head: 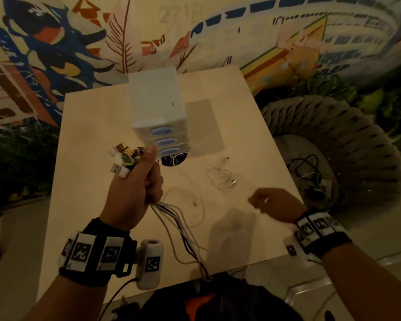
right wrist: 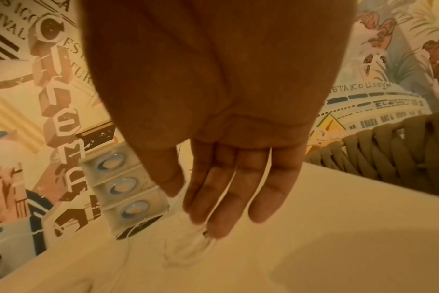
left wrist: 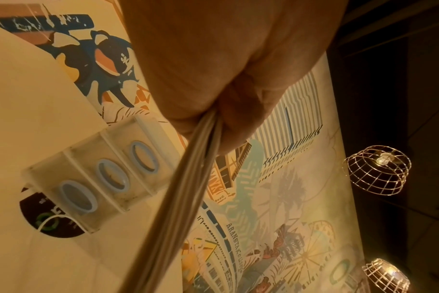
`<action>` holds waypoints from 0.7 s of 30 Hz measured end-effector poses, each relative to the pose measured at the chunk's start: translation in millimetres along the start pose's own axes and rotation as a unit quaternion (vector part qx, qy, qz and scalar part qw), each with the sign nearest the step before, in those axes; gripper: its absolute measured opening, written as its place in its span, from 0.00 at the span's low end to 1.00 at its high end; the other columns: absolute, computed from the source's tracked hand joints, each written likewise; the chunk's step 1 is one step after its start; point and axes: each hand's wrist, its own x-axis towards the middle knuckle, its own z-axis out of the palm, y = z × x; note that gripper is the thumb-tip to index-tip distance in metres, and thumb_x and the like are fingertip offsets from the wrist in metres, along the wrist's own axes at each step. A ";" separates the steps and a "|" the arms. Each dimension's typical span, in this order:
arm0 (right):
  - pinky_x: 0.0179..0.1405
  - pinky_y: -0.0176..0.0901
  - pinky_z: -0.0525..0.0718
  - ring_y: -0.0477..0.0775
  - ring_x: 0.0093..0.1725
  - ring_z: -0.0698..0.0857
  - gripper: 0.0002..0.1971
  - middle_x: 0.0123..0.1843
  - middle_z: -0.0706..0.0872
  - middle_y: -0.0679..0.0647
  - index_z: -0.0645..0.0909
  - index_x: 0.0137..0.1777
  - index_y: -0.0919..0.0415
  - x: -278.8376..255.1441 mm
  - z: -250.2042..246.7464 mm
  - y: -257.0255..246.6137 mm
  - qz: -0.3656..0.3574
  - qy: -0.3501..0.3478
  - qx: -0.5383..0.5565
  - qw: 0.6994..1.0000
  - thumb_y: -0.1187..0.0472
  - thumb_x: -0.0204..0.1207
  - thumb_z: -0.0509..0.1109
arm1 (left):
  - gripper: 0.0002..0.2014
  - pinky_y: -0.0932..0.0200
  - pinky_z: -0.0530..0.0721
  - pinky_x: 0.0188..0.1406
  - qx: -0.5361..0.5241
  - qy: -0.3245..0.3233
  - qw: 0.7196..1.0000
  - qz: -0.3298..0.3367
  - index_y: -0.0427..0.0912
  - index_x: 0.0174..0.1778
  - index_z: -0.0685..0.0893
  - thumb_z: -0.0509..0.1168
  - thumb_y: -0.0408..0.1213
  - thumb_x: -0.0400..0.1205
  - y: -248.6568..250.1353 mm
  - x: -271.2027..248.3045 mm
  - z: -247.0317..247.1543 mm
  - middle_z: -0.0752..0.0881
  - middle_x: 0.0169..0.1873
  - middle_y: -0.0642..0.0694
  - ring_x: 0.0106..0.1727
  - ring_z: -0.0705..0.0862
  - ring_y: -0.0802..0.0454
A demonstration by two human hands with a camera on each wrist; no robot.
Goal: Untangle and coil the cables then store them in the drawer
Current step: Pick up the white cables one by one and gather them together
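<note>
White and dark cables [head: 178,225] hang from the clenched left hand [head: 134,191], plugs bunched at centre frame; the right hand [head: 273,205], fingers loose and empty, should strip each strand downward before coiling toward the drawer unit [head: 159,112] on the desk [head: 97,140].

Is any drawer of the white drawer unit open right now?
No, all three fronts of the drawer unit sit flush and closed in the head view.

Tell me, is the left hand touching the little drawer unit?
Apart. In the left wrist view, the left hand grips the cable bundle in the air, clear of the drawer unit.
</note>
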 end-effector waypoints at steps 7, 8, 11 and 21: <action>0.62 0.49 0.80 0.58 0.57 0.83 0.09 0.54 0.82 0.53 0.84 0.59 0.49 100.4 13.4 -28.8 -0.024 0.029 -0.089 0.995 0.55 0.80 0.71 | 0.23 0.62 0.53 0.20 0.015 0.028 0.999 -0.018 0.46 0.34 0.54 0.58 0.43 0.90 -4.6 6.4 -19.0 0.53 0.25 0.47 0.23 0.49 0.51; 0.64 0.51 0.80 0.59 0.59 0.83 0.11 0.57 0.81 0.56 0.84 0.61 0.49 106.5 18.8 -28.9 -0.013 0.013 -0.118 0.993 0.54 0.80 0.70 | 0.22 0.63 0.54 0.20 0.011 0.030 0.999 -0.018 0.47 0.34 0.55 0.58 0.43 0.90 -5.2 6.8 -22.5 0.54 0.24 0.49 0.22 0.50 0.53; 0.62 0.52 0.81 0.62 0.60 0.84 0.11 0.60 0.80 0.57 0.83 0.61 0.50 111.9 27.0 -27.3 0.001 0.019 -0.153 0.988 0.52 0.81 0.70 | 0.21 0.63 0.54 0.20 -0.002 0.032 0.999 -0.023 0.48 0.34 0.57 0.59 0.44 0.89 -7.8 6.9 -31.4 0.57 0.22 0.52 0.20 0.53 0.56; 0.56 0.47 0.79 0.56 0.58 0.84 0.09 0.57 0.85 0.50 0.86 0.56 0.44 90.4 22.2 -20.5 -0.026 0.028 -0.171 0.984 0.45 0.81 0.70 | 0.20 0.63 0.54 0.20 0.007 0.040 0.999 -0.034 0.50 0.31 0.62 0.59 0.43 0.89 -14.3 11.0 -30.6 0.58 0.22 0.51 0.20 0.54 0.56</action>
